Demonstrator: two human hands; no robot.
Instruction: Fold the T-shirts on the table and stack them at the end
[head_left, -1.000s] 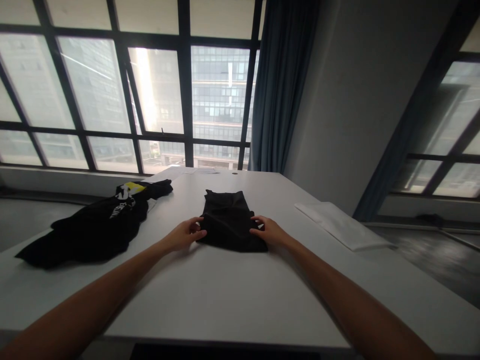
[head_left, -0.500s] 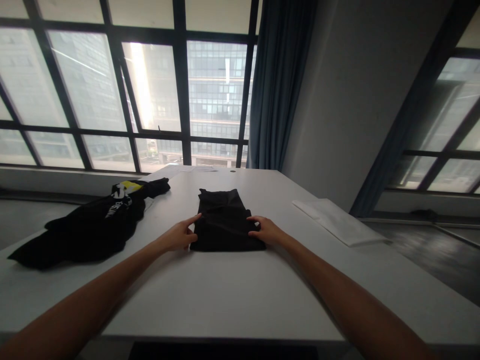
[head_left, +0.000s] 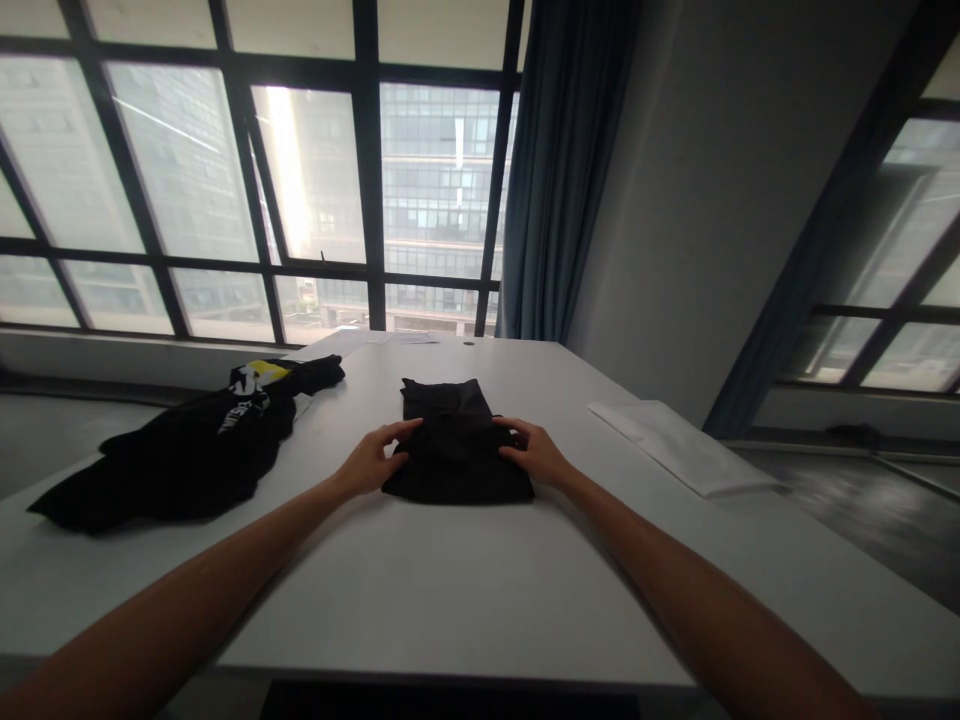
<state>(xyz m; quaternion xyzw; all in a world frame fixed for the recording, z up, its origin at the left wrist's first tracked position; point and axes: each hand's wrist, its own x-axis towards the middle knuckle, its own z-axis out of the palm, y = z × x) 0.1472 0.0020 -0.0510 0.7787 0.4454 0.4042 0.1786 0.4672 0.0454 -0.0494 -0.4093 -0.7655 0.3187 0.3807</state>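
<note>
A folded black garment (head_left: pixel 454 465) lies flat in the middle of the white table, its narrower end pointing away from me. At its left edge, my left hand (head_left: pixel 375 458) rests with thumb and fingers apart, the fingertips on the cloth. My right hand (head_left: pixel 538 455) is at the opposite edge, its thumb and fingers likewise spread and touching the fabric. A small fold of cloth shows between the right thumb and index finger. Neither hand is closed around the garment.
Another black garment (head_left: pixel 187 460) with a white and yellow print lies loosely spread on the left of the table (head_left: pixel 450 590). A flat white packet or folded sheet (head_left: pixel 682 450) lies at the right edge. Papers (head_left: pixel 390 338) are at the far end, before the windows and a blue curtain (head_left: pixel 559 200).
My left hand has moved slightly forward and inward along the garment's left edge. The right fingers have shifted a little at the right edge, and the view has moved slightly.
</note>
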